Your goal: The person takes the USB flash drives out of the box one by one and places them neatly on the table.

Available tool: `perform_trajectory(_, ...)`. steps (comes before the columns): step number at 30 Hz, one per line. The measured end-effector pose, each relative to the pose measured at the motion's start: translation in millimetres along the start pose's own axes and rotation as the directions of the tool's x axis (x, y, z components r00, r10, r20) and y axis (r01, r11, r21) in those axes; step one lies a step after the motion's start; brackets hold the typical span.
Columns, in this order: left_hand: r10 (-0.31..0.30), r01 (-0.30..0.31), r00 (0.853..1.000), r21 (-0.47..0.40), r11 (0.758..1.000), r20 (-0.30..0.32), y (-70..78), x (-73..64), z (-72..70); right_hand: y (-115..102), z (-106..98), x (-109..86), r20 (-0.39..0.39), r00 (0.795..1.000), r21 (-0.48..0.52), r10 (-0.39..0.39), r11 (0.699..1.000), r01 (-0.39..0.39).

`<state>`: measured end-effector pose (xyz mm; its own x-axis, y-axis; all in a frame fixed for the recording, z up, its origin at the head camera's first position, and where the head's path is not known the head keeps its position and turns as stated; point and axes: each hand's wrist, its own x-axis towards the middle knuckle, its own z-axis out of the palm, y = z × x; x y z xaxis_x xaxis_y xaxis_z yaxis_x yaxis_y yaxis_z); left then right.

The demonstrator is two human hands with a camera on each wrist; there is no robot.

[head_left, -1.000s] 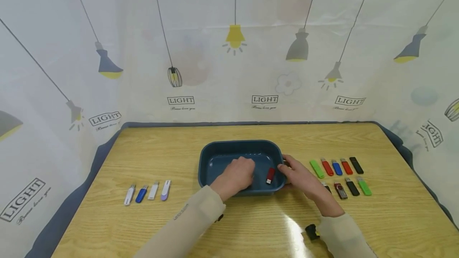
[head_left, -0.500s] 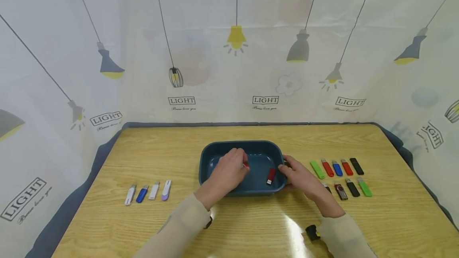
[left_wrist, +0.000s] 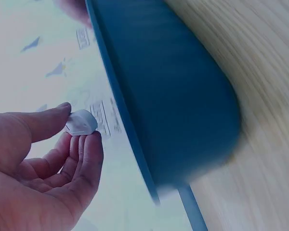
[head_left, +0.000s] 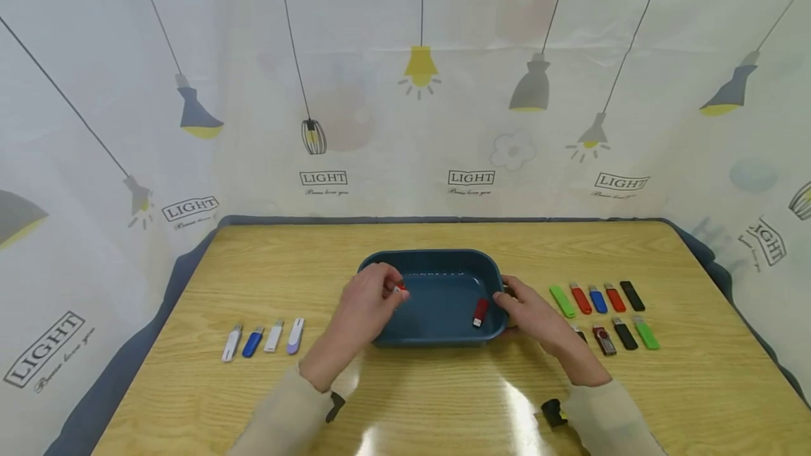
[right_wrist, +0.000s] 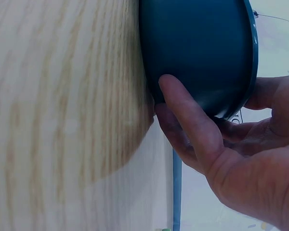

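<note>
My left hand [head_left: 362,307] pinches a USB flash drive [left_wrist: 82,123] between thumb and fingertips, over the left end of the blue plastic bin [head_left: 437,312]. White shows at its end in the left wrist view, and a bit of red in the head view; the rest is hidden by the fingers. At the bin's right end, my right hand [head_left: 535,315] grips the wall, thumb at the rim and fingers against the outside [right_wrist: 197,127]. A dark red USB flash drive [head_left: 481,309] lies inside the bin, near that hand.
On the left of the wooden table [head_left: 437,400] lies a row of white, blue and purple-white flash drives [head_left: 274,338]. Two rows of green, red, blue and black flash drives [head_left: 597,298] lie to the right. A printed cloth [head_left: 393,125] hangs behind.
My left hand has lifted out of the middle of the bin and moved left, with the flash drive now showing in its fingers. The right hand keeps its grip on the bin.
</note>
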<state>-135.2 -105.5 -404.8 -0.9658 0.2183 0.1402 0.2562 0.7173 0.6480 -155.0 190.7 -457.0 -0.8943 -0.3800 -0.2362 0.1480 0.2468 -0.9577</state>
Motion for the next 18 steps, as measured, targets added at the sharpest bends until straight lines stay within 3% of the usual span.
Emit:
perform_trajectory(9,-0.12,0.12,0.989,-0.012,0.993,-0.081,-23.7,-16.4,-32.1,1.2,-0.8,-0.2,-0.001,1.0,-0.002,-0.009,1.0,0.009)
perform_trajectory(18,-0.192,0.2,0.97,0.034,0.979,-0.149,-52.1,-34.3,-66.1,2.0,-1.4,0.8,-0.004,1.0,-0.002,-0.014,1.0,0.014)
